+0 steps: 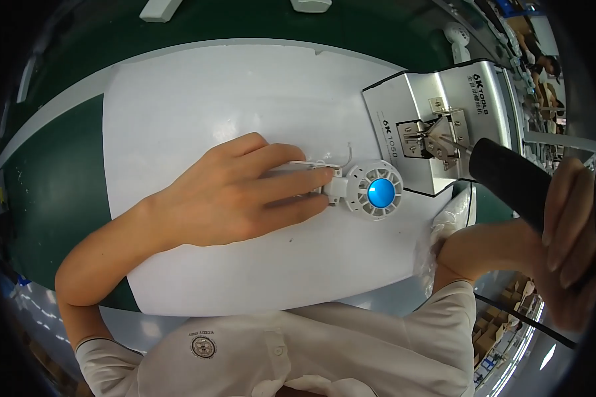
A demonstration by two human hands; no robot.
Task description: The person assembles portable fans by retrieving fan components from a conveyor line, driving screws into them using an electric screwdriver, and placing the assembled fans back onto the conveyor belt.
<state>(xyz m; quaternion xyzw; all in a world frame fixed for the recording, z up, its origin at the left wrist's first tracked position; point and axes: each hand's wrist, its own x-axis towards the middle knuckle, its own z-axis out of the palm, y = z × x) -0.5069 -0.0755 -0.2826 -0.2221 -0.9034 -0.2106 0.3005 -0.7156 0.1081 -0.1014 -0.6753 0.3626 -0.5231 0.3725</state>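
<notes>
A small white handheld fan (353,188), with a round slotted head and a blue disc at its centre, lies on the white sheet. My left hand (235,192) rests over the fan's body with its fingers curved onto it, hiding most of that part. Raised on the right, my right hand (569,231) is wrapped around a black electric screwdriver (510,167). The screwdriver's thin bit points left into the metal pick-up bracket of a silver screw feeder (414,92). A thin pale wire (349,153) sticks up beside the fan head.
The white work sheet (198,92) covers a green tabletop (53,192). A clear plastic bag (451,218) lies near my right forearm. Another white fan (457,38) is behind the feeder. White pieces (160,9) lie along the far side. Other people (548,69) are at the far right.
</notes>
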